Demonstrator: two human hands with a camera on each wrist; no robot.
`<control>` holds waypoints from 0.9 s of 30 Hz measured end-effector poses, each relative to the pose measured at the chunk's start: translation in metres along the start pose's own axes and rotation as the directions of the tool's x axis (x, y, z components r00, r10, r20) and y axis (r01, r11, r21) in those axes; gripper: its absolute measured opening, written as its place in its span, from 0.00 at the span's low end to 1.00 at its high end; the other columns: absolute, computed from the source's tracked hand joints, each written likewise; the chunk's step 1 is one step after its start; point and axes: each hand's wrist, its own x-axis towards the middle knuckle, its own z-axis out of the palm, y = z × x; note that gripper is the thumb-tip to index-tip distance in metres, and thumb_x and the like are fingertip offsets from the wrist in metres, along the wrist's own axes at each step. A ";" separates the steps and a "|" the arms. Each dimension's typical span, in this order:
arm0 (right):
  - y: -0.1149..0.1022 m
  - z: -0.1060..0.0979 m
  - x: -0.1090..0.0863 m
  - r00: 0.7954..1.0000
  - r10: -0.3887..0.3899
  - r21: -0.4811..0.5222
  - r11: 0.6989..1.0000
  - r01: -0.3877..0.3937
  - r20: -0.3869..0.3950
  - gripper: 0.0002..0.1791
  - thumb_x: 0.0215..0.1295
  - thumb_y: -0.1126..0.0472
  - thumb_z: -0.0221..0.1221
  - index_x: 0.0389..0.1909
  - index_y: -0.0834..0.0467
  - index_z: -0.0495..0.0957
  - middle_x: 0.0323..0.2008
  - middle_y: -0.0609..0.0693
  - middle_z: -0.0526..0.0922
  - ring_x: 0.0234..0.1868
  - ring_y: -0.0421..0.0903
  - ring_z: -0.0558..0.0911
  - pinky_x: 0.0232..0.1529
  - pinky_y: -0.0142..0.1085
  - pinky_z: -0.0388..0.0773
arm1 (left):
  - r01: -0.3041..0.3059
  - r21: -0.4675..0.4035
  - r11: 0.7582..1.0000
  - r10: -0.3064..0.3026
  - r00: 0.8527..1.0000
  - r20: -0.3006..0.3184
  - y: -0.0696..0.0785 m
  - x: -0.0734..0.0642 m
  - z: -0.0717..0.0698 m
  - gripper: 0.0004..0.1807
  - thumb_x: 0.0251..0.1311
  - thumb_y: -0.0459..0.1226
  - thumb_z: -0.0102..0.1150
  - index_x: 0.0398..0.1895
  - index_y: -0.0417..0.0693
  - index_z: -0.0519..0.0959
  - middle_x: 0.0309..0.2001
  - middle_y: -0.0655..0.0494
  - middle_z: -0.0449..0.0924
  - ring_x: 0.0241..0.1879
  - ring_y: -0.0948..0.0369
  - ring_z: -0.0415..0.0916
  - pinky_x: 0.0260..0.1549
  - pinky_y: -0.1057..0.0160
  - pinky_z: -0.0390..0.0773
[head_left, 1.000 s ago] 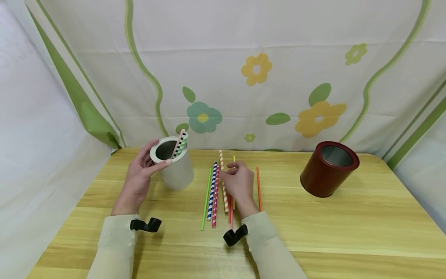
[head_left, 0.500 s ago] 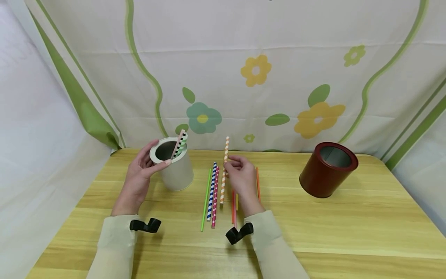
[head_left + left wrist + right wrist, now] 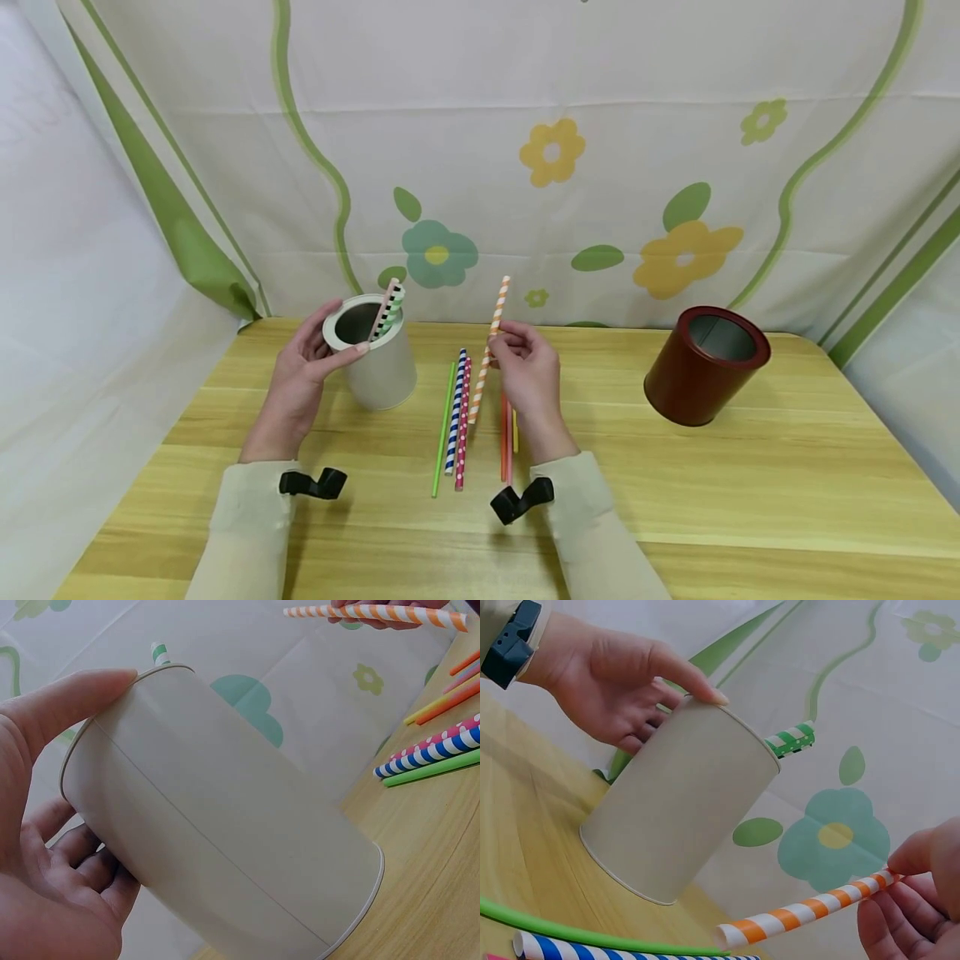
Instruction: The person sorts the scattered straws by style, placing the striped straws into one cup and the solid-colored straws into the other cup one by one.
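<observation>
Nook walled by flowered cloth (image 3: 465, 67)

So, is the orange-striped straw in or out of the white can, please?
Out: the right hand pinches the orange-striped straw, apart from the white can, which the left hand holds.

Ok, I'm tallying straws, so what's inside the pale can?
Straws stick out of the pale can: pinkish, black-and-white and green-and-white tops show. Its wall hides their lower ends and anything deeper, so I can't give a sure count.
</observation>
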 end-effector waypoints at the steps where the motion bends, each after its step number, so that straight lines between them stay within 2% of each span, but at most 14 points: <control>1: -0.001 0.000 0.000 1.000 -0.006 0.010 1.000 0.006 -0.007 0.15 0.71 0.68 0.65 0.57 0.61 0.84 0.44 0.51 0.82 0.42 0.43 0.82 0.47 0.38 0.89 | 0.000 0.000 1.000 0.000 1.000 0.001 0.000 0.000 0.000 0.46 0.67 0.30 0.72 0.85 0.58 0.63 0.80 0.55 0.66 0.72 0.60 0.67 0.64 0.74 0.69; 6: -0.007 0.000 -0.002 0.996 -0.061 0.076 0.995 0.066 -0.064 0.14 0.70 0.69 0.66 0.55 0.62 0.84 0.42 0.50 0.81 0.42 0.43 0.81 0.44 0.31 0.88 | -0.001 -0.008 1.000 0.001 1.000 0.008 0.000 0.001 0.001 0.46 0.67 0.30 0.72 0.85 0.58 0.63 0.80 0.56 0.67 0.71 0.61 0.67 0.64 0.74 0.70; 12: -0.014 0.002 -0.005 0.982 -0.171 0.133 0.975 0.181 -0.081 0.13 0.71 0.69 0.66 0.54 0.62 0.81 0.44 0.50 0.82 0.45 0.44 0.82 0.48 0.31 0.88 | -0.002 -0.012 1.000 0.002 1.000 0.007 0.000 0.001 0.001 0.45 0.67 0.30 0.71 0.85 0.58 0.63 0.79 0.57 0.68 0.70 0.62 0.68 0.63 0.74 0.70; 15: -0.022 0.005 -0.004 0.968 -0.240 0.182 0.951 0.249 -0.074 0.14 0.70 0.71 0.66 0.53 0.64 0.79 0.44 0.51 0.82 0.45 0.44 0.82 0.49 0.32 0.89 | -0.011 -0.011 1.000 0.011 1.000 0.007 0.000 0.002 0.002 0.45 0.67 0.29 0.71 0.85 0.57 0.63 0.79 0.55 0.68 0.70 0.62 0.69 0.62 0.74 0.71; 19: -0.036 0.008 -0.003 0.940 -0.331 0.254 0.906 0.340 -0.077 0.13 0.69 0.73 0.66 0.52 0.64 0.78 0.42 0.51 0.82 0.43 0.44 0.83 0.49 0.34 0.89 | -0.019 -0.010 1.000 0.019 1.000 0.020 -0.002 0.004 0.004 0.45 0.67 0.29 0.71 0.84 0.56 0.64 0.80 0.54 0.67 0.71 0.60 0.68 0.63 0.74 0.71; 27: -0.060 0.026 -0.008 0.905 -0.419 0.362 0.834 0.417 -0.077 0.13 0.67 0.75 0.66 0.49 0.62 0.79 0.40 0.49 0.83 0.41 0.43 0.85 0.49 0.35 0.89 | -0.007 -0.013 1.000 0.008 1.000 0.013 -0.003 0.006 0.005 0.46 0.67 0.28 0.71 0.85 0.55 0.62 0.81 0.54 0.66 0.71 0.61 0.68 0.64 0.74 0.70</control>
